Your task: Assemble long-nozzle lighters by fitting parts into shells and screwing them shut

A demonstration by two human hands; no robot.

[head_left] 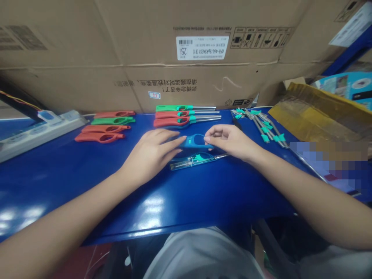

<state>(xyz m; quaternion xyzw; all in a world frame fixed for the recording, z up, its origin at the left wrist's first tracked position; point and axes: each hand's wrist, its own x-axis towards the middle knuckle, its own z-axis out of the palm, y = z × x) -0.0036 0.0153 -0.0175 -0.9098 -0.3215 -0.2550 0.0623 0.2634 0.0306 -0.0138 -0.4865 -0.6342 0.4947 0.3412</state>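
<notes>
Brown cardboard (87, 42) with printed, upside-down writing stands across the far side of a glossy blue table (203, 197). A cardboard package (316, 112) with yellow tape lies at the right, and a white power strip (29, 135) runs along the left.

Between them, the left hand (154, 151) holds the wider end of a blue casing (193, 143) between thumb and fingers, while the right hand (229, 139) pinches its looped end, thumb against fingertip. The casing is above the middle of the table, in front of the cardboard.

Beyond it, lighters (171, 123) with green, red and blue bodies lie side by side, their metal tubes pointing right. Loose metal tubes (263, 126) with teal pieces are heaped to the right. At left, four empty-looking casings (100, 137), one green and the others red or orange, form a column. An open casing half (181, 162), with teal and metal parts inside, lies just nearer the person than the pinched one; a thin rod (222, 156) extends from it rightward.
</notes>
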